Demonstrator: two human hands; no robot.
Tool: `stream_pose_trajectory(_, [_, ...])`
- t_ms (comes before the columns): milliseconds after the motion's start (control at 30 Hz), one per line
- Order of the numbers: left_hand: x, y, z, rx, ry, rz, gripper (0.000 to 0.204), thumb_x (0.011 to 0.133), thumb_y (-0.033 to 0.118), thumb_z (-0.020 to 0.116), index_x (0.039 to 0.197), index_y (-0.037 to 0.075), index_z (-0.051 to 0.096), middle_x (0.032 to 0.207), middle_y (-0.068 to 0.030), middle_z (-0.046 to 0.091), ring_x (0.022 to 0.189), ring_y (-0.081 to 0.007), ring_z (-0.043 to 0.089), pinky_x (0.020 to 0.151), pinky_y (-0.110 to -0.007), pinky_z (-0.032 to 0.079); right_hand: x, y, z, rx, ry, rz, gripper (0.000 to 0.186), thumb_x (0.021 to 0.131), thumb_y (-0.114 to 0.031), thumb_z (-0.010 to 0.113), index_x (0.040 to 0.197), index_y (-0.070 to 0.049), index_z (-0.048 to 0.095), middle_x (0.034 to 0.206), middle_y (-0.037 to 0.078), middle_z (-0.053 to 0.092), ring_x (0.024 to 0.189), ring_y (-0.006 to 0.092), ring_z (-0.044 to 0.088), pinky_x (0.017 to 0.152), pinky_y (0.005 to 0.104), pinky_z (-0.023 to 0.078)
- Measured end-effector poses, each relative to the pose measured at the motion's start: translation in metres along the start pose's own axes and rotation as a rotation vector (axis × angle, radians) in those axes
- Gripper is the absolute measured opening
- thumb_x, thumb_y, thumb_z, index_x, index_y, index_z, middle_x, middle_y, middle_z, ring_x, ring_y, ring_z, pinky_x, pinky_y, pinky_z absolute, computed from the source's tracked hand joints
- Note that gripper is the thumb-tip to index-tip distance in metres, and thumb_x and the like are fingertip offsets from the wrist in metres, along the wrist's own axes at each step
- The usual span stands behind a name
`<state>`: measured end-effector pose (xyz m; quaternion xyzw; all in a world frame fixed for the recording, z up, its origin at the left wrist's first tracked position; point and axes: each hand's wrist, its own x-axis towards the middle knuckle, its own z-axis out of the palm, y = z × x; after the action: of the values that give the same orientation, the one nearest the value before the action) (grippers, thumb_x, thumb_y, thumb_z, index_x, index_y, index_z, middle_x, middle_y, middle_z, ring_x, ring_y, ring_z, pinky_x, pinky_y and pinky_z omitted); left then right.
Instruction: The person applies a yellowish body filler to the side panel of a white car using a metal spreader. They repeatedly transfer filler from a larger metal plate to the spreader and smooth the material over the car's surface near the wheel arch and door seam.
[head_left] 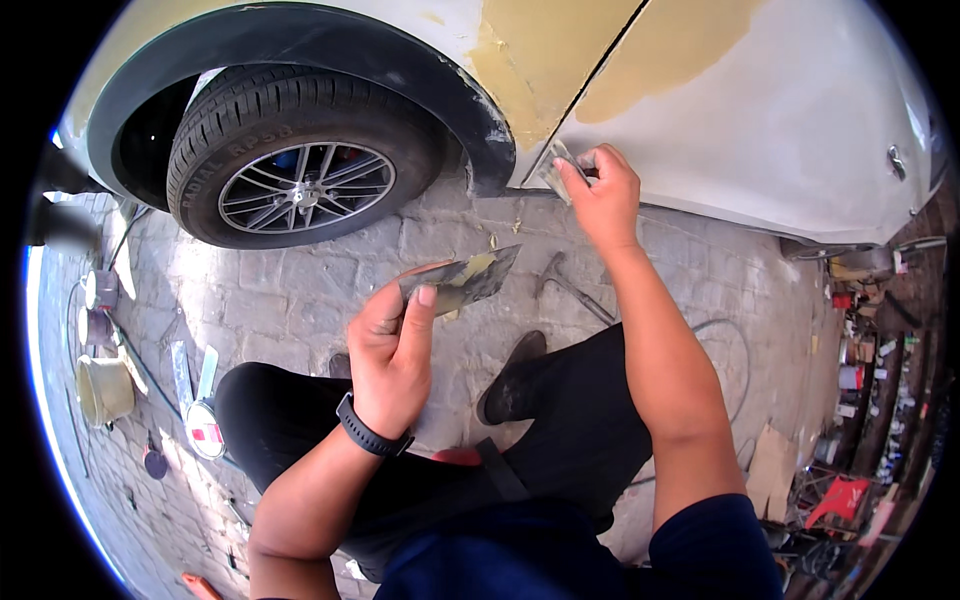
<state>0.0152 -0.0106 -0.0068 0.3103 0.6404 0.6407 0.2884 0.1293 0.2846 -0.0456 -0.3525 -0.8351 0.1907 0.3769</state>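
My left hand [395,325] pinches a flat, dark metal filler spreader [470,280] between thumb and fingers. Yellowish body filler is smeared over the spreader's upper face. My right hand [605,190] grips a second, smaller putty spreader [556,172], also coated in filler. Its edge is at the lower end of the door gap, by the car's white door [740,130]; whether it touches the panel I cannot tell. Patches of beige filler [530,65] cover the panel on both sides of the gap, above my right hand.
A car wheel [305,185] under a black arch trim [300,35] stands at the left. On the paving lie a T-shaped metal tool [575,290] and a hose [740,350]. A yellowish bucket [105,390] and a tin [205,430] are at left; cluttered shelves [880,390] at right.
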Motion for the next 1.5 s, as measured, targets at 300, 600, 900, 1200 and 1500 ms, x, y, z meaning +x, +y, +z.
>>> stream_pose_trajectory(300, [0.001, -0.003, 0.004, -0.054, -0.013, 0.001, 0.029, 0.112, 0.012, 0.057, 0.129, -0.007, 0.069, 0.114, -0.0114, 0.077, 0.106, -0.0125, 0.067, 0.096, -0.029, 0.053, 0.006, -0.026, 0.018, -0.15, 0.012, -0.134, 0.027, 0.084, -0.024, 0.085, 0.083, -0.007, 0.065, 0.086, 0.006, 0.068, 0.078, 0.0315, 0.066, 0.067, 0.0431, 0.052])
stream_pose_trajectory(600, [0.004, 0.005, 0.003, -0.079, -0.007, -0.002, 0.029, 0.112, 0.012, 0.056, 0.129, -0.007, 0.069, 0.114, -0.0125, 0.078, 0.106, -0.0133, 0.069, 0.095, -0.029, 0.053, 0.004, -0.022, 0.011, -0.056, 0.065, -0.024, 0.027, 0.087, -0.02, 0.084, 0.083, -0.005, 0.062, 0.086, 0.009, 0.066, 0.076, 0.0294, 0.067, 0.068, 0.0411, 0.052])
stream_pose_trajectory(900, [0.0, 0.0, -0.001, -0.077, -0.056, 0.005, 0.033, 0.114, 0.018, 0.055, 0.128, -0.008, 0.069, 0.115, -0.0128, 0.078, 0.104, -0.0152, 0.071, 0.096, -0.03, 0.055, 0.006, -0.04, 0.018, -0.087, 0.009, -0.202, 0.025, 0.086, -0.019, 0.085, 0.083, -0.007, 0.063, 0.086, 0.006, 0.066, 0.076, 0.0291, 0.066, 0.067, 0.0409, 0.052])
stream_pose_trajectory(1200, [-0.001, -0.001, -0.001, -0.099, -0.002, 0.022, 0.027, 0.111, 0.013, 0.058, 0.126, -0.003, 0.073, 0.104, -0.0122, 0.079, 0.096, -0.0123, 0.069, 0.088, -0.029, 0.054, 0.01, -0.05, 0.022, -0.158, 0.044, -0.226, 0.026, 0.085, -0.021, 0.084, 0.083, -0.006, 0.064, 0.085, 0.008, 0.066, 0.078, 0.0311, 0.066, 0.068, 0.0423, 0.051])
stream_pose_trajectory(1500, [-0.005, 0.003, 0.002, -0.108, -0.028, 0.001, 0.028, 0.112, 0.013, 0.057, 0.128, -0.005, 0.071, 0.109, -0.0122, 0.079, 0.1, -0.0125, 0.069, 0.091, -0.028, 0.054, 0.008, -0.048, 0.031, -0.204, 0.132, -0.241, 0.027, 0.084, -0.021, 0.085, 0.08, -0.007, 0.063, 0.083, 0.007, 0.066, 0.075, 0.0327, 0.065, 0.067, 0.0429, 0.051])
